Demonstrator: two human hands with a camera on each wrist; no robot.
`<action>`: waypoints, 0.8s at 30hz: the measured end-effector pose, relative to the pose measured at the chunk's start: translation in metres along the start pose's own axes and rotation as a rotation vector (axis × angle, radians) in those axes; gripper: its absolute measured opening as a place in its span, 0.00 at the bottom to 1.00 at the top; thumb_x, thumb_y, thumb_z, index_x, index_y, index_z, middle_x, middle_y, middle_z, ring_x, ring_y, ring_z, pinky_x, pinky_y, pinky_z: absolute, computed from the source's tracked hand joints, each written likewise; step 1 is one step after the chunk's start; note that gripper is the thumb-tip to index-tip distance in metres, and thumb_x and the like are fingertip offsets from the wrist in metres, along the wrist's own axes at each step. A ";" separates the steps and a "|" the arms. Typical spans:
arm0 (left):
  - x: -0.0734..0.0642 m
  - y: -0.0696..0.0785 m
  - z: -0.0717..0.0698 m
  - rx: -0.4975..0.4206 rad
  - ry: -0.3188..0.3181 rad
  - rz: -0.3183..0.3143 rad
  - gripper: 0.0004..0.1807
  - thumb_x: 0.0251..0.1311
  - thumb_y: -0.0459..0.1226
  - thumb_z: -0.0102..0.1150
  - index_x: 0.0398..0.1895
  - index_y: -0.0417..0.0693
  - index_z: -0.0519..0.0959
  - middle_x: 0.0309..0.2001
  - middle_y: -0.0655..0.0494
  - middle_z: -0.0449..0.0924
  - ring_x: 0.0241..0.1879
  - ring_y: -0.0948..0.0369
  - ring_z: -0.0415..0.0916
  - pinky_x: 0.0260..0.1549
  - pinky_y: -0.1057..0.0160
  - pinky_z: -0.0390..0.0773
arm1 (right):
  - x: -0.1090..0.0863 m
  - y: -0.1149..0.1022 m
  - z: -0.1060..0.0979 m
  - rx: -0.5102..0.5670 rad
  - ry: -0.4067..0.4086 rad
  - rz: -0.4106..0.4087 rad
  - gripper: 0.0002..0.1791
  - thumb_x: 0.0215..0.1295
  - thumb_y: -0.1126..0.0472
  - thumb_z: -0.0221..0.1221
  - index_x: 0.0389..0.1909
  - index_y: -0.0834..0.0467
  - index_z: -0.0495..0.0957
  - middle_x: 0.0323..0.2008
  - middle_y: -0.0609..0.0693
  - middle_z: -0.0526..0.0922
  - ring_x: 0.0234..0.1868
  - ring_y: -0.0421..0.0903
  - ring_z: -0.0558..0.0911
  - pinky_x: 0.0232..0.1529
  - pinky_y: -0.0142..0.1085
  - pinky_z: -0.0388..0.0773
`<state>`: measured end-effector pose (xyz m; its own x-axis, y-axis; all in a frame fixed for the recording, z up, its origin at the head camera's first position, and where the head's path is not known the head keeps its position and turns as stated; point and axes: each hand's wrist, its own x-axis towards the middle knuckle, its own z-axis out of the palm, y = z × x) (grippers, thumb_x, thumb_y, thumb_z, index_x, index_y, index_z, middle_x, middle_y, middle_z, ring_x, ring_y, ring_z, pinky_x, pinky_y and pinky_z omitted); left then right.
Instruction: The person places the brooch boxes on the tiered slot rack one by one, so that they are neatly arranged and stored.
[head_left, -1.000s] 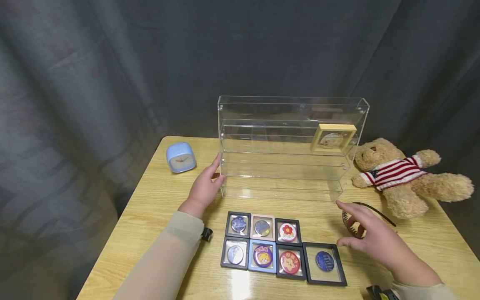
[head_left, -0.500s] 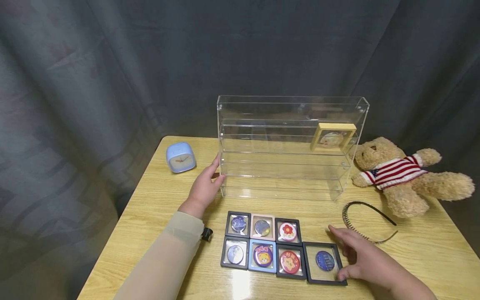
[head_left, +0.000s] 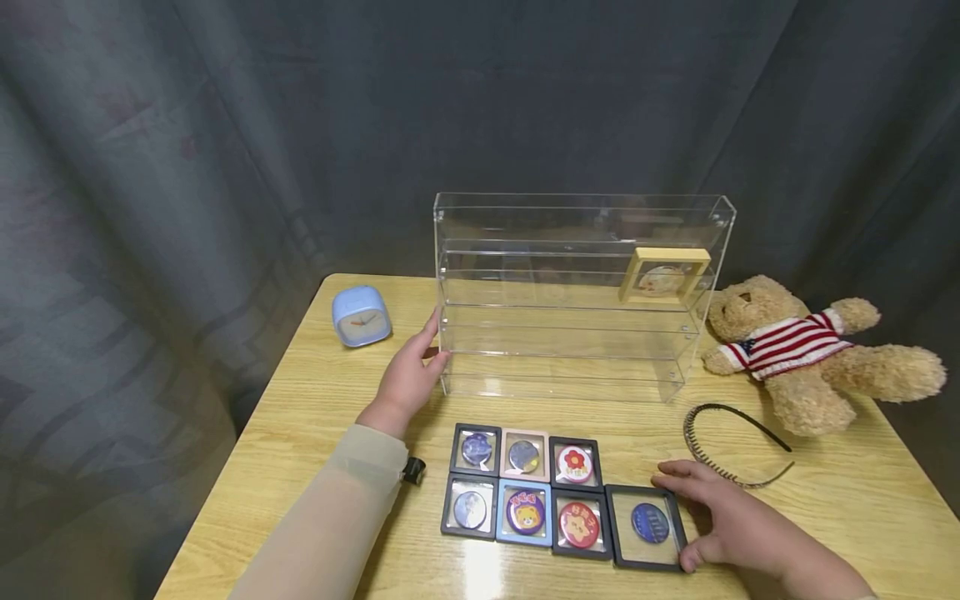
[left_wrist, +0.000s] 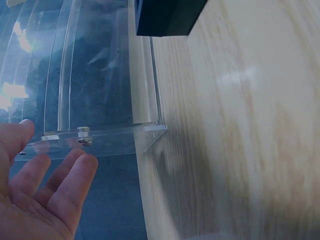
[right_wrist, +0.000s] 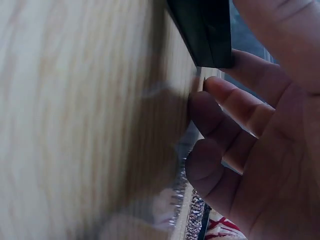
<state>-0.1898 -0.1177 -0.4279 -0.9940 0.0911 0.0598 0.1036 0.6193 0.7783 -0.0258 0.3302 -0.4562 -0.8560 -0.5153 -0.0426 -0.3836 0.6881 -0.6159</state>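
A clear acrylic display shelf (head_left: 555,342) stands upright on the table. My left hand (head_left: 405,379) rests against its left side, fingers along the side panel and thumb at the front edge. One yellow frame (head_left: 633,275) sits on the shelf at the right. My right hand (head_left: 738,517) is at the right side of the large black display frame (head_left: 630,550), which lies flat and bears a dark blue badge (head_left: 649,522). Its thumb touches the near right corner and its fingertips reach the far right corner. In the right wrist view, a finger touches the black frame's edge (right_wrist: 205,30).
Several smaller framed badges (head_left: 525,510) lie in two rows left of the large frame. A headband (head_left: 701,450) lies beyond my right hand. A teddy bear (head_left: 802,350) is at the right, a blue clock (head_left: 362,315) at the left. Dark curtains (head_left: 525,100) hang behind.
My right hand has moved left and nearer, from over the headband to the right side of the large black frame. The left hand stays on the shelf.
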 end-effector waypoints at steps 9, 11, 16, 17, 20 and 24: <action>-0.001 0.000 0.000 0.006 -0.002 0.009 0.41 0.71 0.42 0.57 0.75 0.86 0.47 0.73 0.56 0.61 0.58 0.54 0.74 0.51 0.49 0.77 | -0.003 0.001 0.002 0.025 0.051 -0.021 0.46 0.33 0.43 0.75 0.61 0.49 0.77 0.61 0.55 0.72 0.60 0.40 0.69 0.53 0.22 0.63; -0.001 0.001 0.000 0.005 -0.002 0.013 0.41 0.71 0.42 0.57 0.76 0.85 0.47 0.73 0.56 0.61 0.58 0.53 0.74 0.51 0.49 0.77 | -0.003 0.001 0.002 0.051 0.065 -0.035 0.47 0.34 0.43 0.75 0.62 0.52 0.76 0.59 0.54 0.73 0.58 0.37 0.71 0.53 0.21 0.63; -0.001 0.001 -0.001 0.004 -0.005 0.018 0.41 0.71 0.41 0.57 0.76 0.84 0.47 0.73 0.56 0.61 0.58 0.53 0.74 0.50 0.50 0.78 | -0.003 0.001 0.001 0.161 0.060 -0.036 0.47 0.38 0.46 0.77 0.62 0.58 0.71 0.49 0.47 0.79 0.44 0.36 0.77 0.42 0.25 0.73; -0.001 0.001 -0.001 0.005 -0.005 0.019 0.41 0.71 0.42 0.57 0.76 0.85 0.47 0.73 0.56 0.61 0.58 0.53 0.74 0.49 0.50 0.78 | -0.003 0.001 0.000 0.189 0.048 -0.028 0.47 0.39 0.47 0.77 0.62 0.60 0.70 0.47 0.46 0.79 0.42 0.37 0.77 0.39 0.28 0.74; -0.001 0.001 -0.001 0.009 -0.004 0.020 0.41 0.71 0.42 0.57 0.76 0.85 0.46 0.73 0.55 0.61 0.58 0.53 0.74 0.50 0.50 0.78 | -0.004 0.000 -0.001 0.254 0.027 -0.003 0.47 0.41 0.50 0.77 0.63 0.62 0.68 0.43 0.45 0.80 0.37 0.39 0.78 0.34 0.32 0.76; 0.000 -0.001 -0.001 0.016 -0.005 0.016 0.41 0.71 0.43 0.57 0.75 0.87 0.46 0.73 0.56 0.61 0.58 0.53 0.74 0.52 0.49 0.76 | -0.004 -0.002 -0.001 0.260 0.047 0.005 0.46 0.42 0.52 0.77 0.63 0.62 0.68 0.37 0.44 0.79 0.33 0.42 0.77 0.30 0.33 0.76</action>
<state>-0.1897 -0.1186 -0.4282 -0.9921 0.1048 0.0693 0.1202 0.6302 0.7671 -0.0219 0.3318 -0.4542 -0.8753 -0.4834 -0.0136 -0.2821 0.5331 -0.7977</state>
